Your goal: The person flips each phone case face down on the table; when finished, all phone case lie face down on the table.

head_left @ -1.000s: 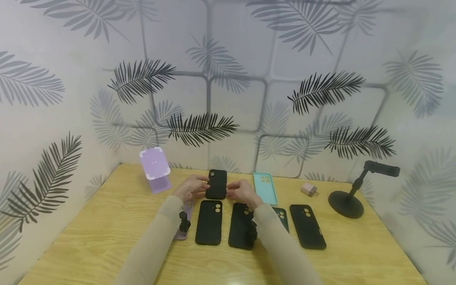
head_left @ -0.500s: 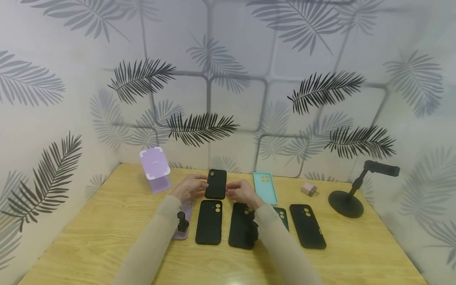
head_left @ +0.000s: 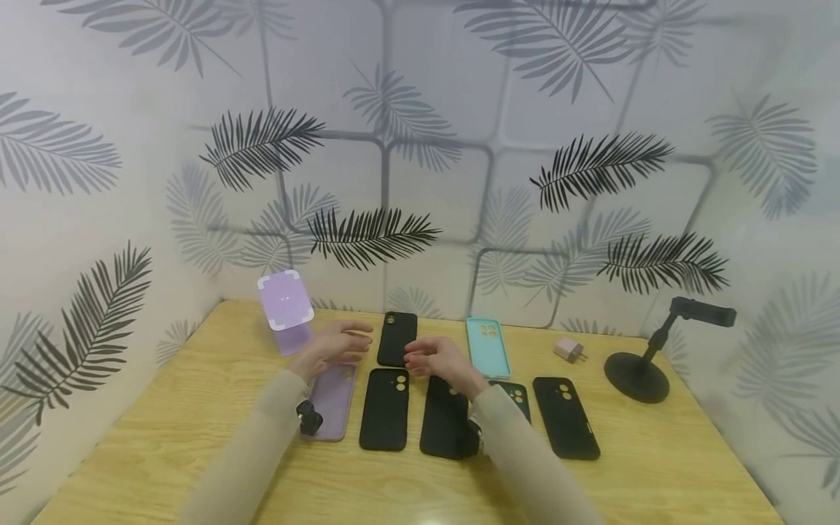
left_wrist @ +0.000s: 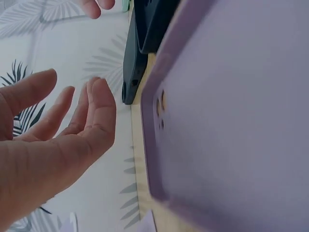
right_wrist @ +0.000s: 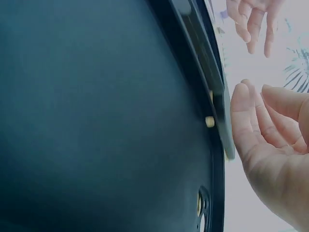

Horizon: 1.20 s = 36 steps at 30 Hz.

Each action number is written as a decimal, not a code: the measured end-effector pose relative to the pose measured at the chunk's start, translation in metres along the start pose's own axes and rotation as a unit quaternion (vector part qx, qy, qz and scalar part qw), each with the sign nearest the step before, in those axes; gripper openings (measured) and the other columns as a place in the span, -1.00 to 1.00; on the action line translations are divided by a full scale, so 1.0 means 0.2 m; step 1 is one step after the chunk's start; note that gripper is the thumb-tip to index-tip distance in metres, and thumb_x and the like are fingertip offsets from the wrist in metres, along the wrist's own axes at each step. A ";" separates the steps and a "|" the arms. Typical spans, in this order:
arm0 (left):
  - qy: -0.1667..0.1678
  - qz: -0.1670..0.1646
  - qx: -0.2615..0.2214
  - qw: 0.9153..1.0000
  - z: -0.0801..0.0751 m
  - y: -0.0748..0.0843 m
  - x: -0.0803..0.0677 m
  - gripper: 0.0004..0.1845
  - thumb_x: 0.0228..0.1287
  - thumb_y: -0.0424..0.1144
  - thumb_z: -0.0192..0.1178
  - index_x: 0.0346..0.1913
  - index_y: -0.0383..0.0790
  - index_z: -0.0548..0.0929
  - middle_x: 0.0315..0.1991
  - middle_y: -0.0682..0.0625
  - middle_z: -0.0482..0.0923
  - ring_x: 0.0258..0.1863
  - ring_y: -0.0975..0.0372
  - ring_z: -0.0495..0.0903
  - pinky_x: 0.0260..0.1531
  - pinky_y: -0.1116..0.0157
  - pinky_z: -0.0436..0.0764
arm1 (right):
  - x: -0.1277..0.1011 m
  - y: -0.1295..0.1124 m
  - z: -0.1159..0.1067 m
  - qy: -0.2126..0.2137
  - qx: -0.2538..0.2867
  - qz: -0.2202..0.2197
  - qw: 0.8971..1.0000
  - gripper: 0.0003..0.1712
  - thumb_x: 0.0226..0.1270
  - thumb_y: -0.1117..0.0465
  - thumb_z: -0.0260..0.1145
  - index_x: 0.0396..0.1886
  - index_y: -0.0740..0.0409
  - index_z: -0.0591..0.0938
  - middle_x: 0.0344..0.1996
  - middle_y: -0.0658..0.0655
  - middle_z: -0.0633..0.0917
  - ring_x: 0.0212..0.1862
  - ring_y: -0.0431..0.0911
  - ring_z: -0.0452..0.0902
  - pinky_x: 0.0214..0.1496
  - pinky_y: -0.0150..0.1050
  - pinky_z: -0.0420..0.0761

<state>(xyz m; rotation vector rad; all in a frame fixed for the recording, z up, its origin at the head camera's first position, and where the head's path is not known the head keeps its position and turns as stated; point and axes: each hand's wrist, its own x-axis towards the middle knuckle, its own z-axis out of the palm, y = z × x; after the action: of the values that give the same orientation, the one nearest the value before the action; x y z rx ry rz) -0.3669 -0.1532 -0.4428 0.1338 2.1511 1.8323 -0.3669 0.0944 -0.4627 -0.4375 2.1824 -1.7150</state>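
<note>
A black phone case [head_left: 397, 341] lies at the back middle of the wooden table. Left of it my left hand [head_left: 336, 344] hovers with relaxed fingers, above the top end of a lilac phone case [head_left: 332, 405]. My right hand [head_left: 441, 359] hangs at the lower right edge of the back black case, its fingers loosely bent and overlapping that edge in the head view. Neither hand holds anything in the wrist views. In the front row lie two more black cases, a left one [head_left: 384, 410] and one partly under my right wrist [head_left: 441, 423].
A dark green case [head_left: 520, 397] is partly hidden by my right forearm. Further right lies another black case [head_left: 566, 418]. Behind are a turquoise case [head_left: 488, 347] and a pink plug charger [head_left: 569, 348]. A lilac stand [head_left: 286, 306] and a black stand [head_left: 638, 376] flank them.
My left hand has moved left, away from the back black case. My right hand has shifted slightly left over that case's lower right edge. The cases lie where they were.
</note>
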 end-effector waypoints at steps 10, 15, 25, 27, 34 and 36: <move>-0.034 0.031 0.035 0.998 -0.12 -0.04 -0.15 -0.48 0.39 -0.42 0.10 0.34 -0.54 0.29 0.25 -0.49 0.38 0.16 -0.17 0.54 0.15 -0.02 0.58 | -0.06 -0.05 0.14 -0.079 0.017 -0.002 0.997 -0.59 0.42 0.40 0.20 0.21 0.49 0.50 0.03 0.47 0.64 -0.13 -0.07 0.70 -0.04 -0.14 0.73; -0.029 0.034 0.061 0.997 -0.17 -0.06 -0.22 -0.49 0.39 -0.37 0.14 0.31 -0.54 0.34 0.21 -0.45 0.44 0.08 -0.06 0.60 0.07 0.04 0.64 | -0.08 -0.07 0.24 -0.111 0.010 0.005 0.994 -0.61 0.40 0.37 0.23 0.18 0.42 0.56 0.04 0.40 0.67 -0.07 -0.02 0.71 -0.06 -0.17 0.74; -0.034 0.044 0.102 0.993 -0.24 -0.11 -0.32 -0.52 0.36 -0.39 0.16 0.27 -0.55 0.38 0.17 -0.47 0.47 0.07 -0.06 0.57 0.02 0.08 0.66 | -0.12 -0.10 0.37 -0.159 0.017 0.011 0.987 -0.63 0.38 0.35 0.27 0.15 0.38 0.60 0.07 0.34 0.66 0.01 0.10 0.67 -0.05 -0.18 0.73; -0.031 0.048 0.111 0.992 -0.25 -0.11 -0.35 -0.51 0.37 -0.38 0.15 0.28 -0.54 0.37 0.22 -0.47 0.44 0.13 -0.08 0.54 0.04 0.08 0.64 | -0.13 -0.11 0.38 -0.170 0.022 0.019 0.985 -0.62 0.37 0.36 0.27 0.15 0.39 0.60 0.06 0.35 0.66 -0.01 0.10 0.67 -0.05 -0.18 0.73; -0.017 0.016 0.140 0.990 -0.30 -0.15 -0.44 -0.47 0.36 -0.37 0.16 0.33 -0.51 0.33 0.28 -0.50 0.31 0.27 -0.21 0.37 0.06 0.03 0.63 | -0.16 -0.12 0.41 -0.189 0.031 0.048 0.980 -0.62 0.40 0.38 0.23 0.16 0.45 0.56 0.04 0.38 0.66 0.02 0.16 0.67 -0.07 -0.16 0.74; -0.021 -0.001 0.138 0.990 -0.30 -0.15 -0.45 -0.44 0.34 -0.39 0.16 0.35 -0.48 0.31 0.27 -0.50 0.28 0.26 -0.21 0.36 0.04 0.03 0.65 | -0.16 -0.13 0.41 -0.188 0.033 0.058 0.980 -0.62 0.40 0.38 0.23 0.16 0.45 0.56 0.02 0.37 0.67 0.02 0.16 0.67 -0.10 -0.16 0.75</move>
<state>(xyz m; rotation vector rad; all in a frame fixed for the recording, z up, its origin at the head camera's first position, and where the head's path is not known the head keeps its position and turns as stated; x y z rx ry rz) -0.2952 -0.2404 -0.4472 0.2298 2.3624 1.5057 -0.3016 0.0309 -0.4540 -0.5556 1.8395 -1.4955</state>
